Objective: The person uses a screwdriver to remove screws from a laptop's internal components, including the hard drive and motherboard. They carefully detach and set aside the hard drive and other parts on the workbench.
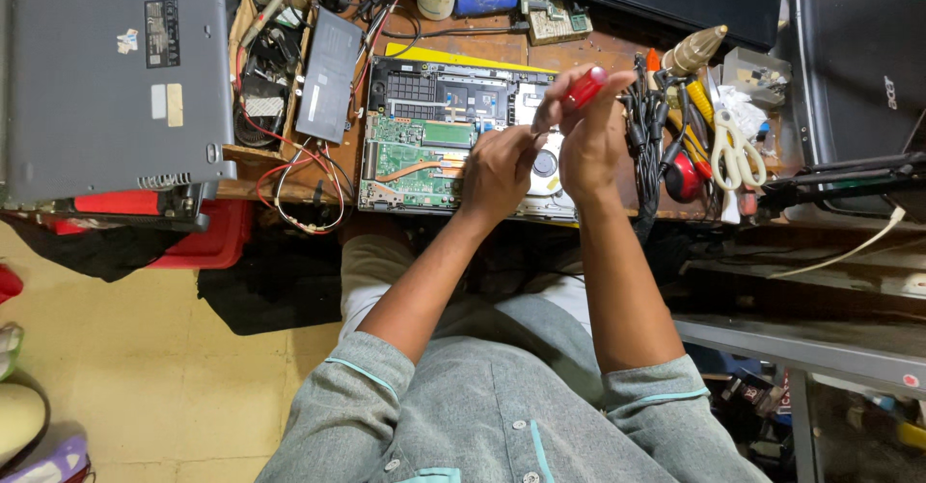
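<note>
Gripping the red-handled screwdriver (585, 86) in your right hand (590, 146), fingers clamped on it, you steadied its shaft with pinched left hand (497, 170) fingers. The laptop (453, 141) lay opened on the bench (617, 54), cover off, board exposed; screws apparently remained.

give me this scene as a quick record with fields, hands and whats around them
right hand: grips a red-handled screwdriver, held upright
left hand: rests on the opened laptop, fingers near the screwdriver's lower end
laptop: bottom cover off, green board showing
right of hands: black cables, white-handled scissors
left: grey laptop, underside up
surface: wooden workbench
</note>
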